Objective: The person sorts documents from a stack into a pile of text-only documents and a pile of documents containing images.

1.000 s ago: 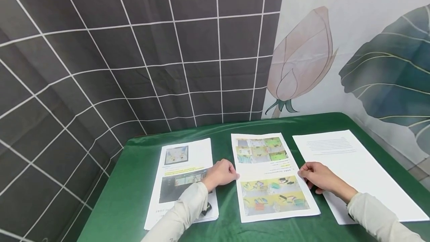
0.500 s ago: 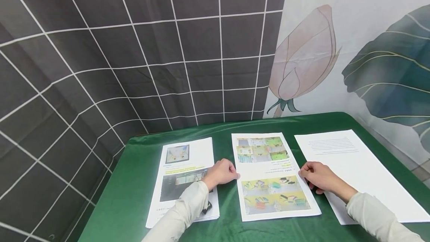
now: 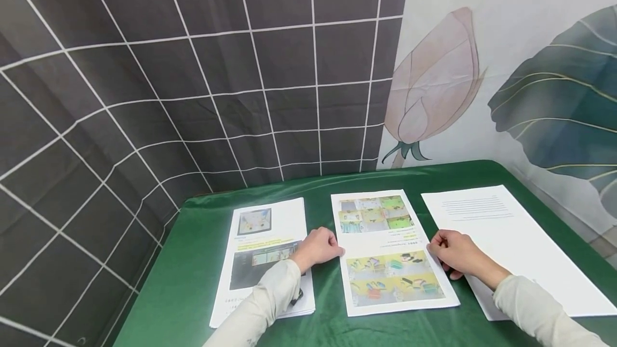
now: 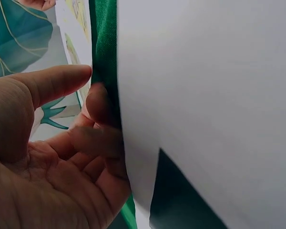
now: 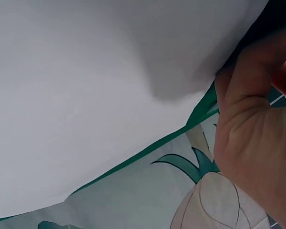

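Note:
A printed sheet (image 3: 368,242) with two blocks of colour photos lies in the middle of the table in the head view. My left hand (image 3: 317,248) pinches its left edge, the thumb tip right at the paper's border. At the right edge, my right hand (image 3: 458,255) grips the sheet between thumb and bent fingers. In the left wrist view, the left hand (image 4: 62,138) has its thumb and curled fingers close together by the sheet's edge. The right wrist view shows the right hand (image 5: 257,109) bent, its fingertips partly hidden.
Under the left forearm lies a paper stack (image 3: 285,224) with pictures and yellow-highlighted text. A mostly blank white paper (image 3: 511,253) lies under the right forearm. Green cloth (image 3: 178,261) covers the table; a dark gridded curtain (image 3: 284,63) and a lotus-print backdrop (image 3: 434,79) stand behind.
The head view shifts slightly. Both hands stay at the middle sheet's edges, and the papers keep their places.

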Demonstrator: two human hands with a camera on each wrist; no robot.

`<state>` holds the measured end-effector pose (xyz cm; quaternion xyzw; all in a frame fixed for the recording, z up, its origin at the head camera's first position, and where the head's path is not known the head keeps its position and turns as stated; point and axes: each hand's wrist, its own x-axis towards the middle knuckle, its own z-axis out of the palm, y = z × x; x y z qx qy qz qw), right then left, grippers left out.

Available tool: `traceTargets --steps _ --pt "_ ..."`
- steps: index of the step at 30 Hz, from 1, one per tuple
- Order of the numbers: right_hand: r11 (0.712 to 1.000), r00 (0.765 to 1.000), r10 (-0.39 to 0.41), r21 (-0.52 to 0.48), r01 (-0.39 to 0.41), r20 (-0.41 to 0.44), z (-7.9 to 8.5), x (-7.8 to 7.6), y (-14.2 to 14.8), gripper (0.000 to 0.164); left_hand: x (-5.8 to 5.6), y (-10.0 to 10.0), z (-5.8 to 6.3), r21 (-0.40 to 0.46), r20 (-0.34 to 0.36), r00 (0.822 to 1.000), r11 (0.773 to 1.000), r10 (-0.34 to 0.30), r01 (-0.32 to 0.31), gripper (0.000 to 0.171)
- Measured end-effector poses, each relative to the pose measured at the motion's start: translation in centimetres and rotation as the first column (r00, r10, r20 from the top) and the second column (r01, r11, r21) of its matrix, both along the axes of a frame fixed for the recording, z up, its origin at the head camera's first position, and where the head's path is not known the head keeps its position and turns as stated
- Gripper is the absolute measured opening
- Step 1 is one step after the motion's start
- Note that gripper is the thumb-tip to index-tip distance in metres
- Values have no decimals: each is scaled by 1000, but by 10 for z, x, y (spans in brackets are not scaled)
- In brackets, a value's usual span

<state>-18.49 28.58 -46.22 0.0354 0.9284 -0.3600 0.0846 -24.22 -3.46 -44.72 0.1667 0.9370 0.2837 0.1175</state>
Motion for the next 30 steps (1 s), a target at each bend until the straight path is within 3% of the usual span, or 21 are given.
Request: traceTargets --steps 14,23,30 --pt "1000 1000 -16 0 16 -12 9 -1 5 15 -2 1 1 42 -19 1000 999 20 -20 22" --pt "999 993 20 47 -15 -115 26 -6 7 22 -7 -6 13 86 -102 995 996 -6 15 15" --pt "998 987 39 52 -32 -157 33 -10 4 22 -10 -15 22 71 -91 995 997 42 -36 12"
